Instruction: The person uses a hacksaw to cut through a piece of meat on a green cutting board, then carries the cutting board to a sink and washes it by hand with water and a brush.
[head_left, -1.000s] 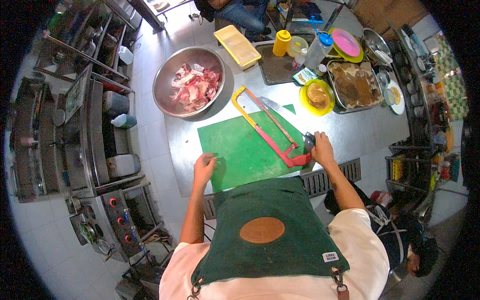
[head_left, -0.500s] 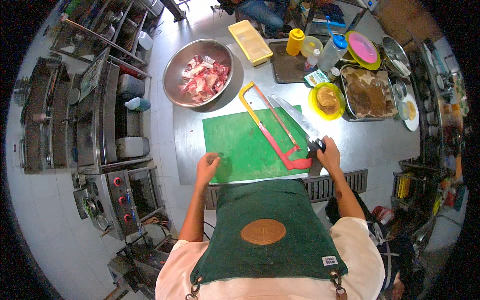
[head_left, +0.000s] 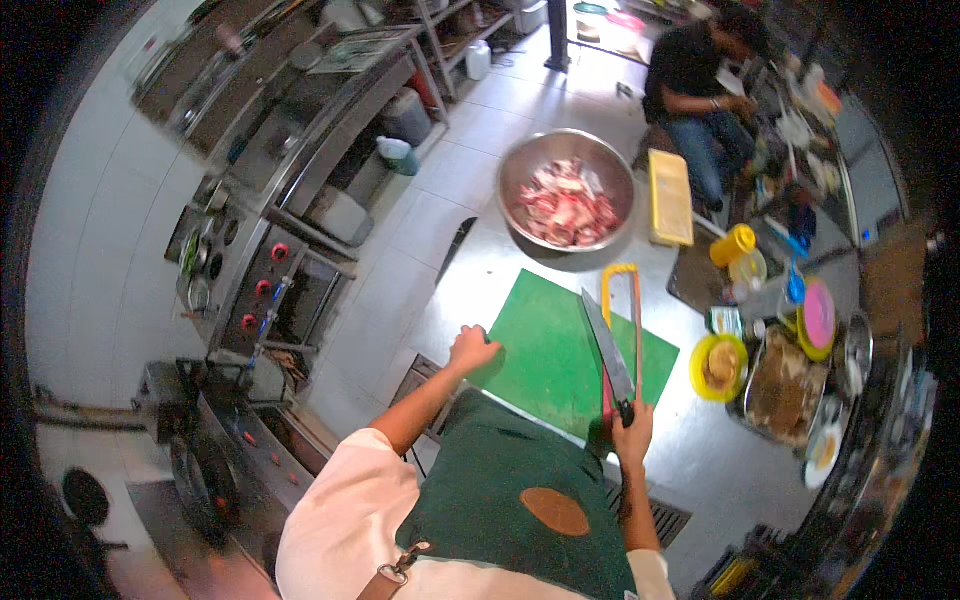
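Observation:
A large kitchen knife (head_left: 608,348) is in my right hand (head_left: 632,432), which is closed round its black handle. The blade points away from me, above the green cutting board (head_left: 545,350), and covers part of a hacksaw (head_left: 638,310) with a yellow and red frame. The hacksaw lies on the right side of the board. My left hand (head_left: 473,350) is at the board's left edge with its fingers curled. Whether anything is between those fingers I cannot make out. Beyond the board stands a steel bowl (head_left: 512,213) holding pieces of raw, bony meat (head_left: 570,205).
Right of the bowl is a yellow lidded container (head_left: 668,195). A yellow squeeze bottle (head_left: 735,245), a yellow plate (head_left: 703,388) with food and a tray (head_left: 785,385) of brown food crowd the table's right side. A person (head_left: 690,100) sits beyond the table.
My view has turned, so the table appears rotated. The knife has moved left, from beside the hacksaw to across its frame. My left hand stays curled at the board's left edge.

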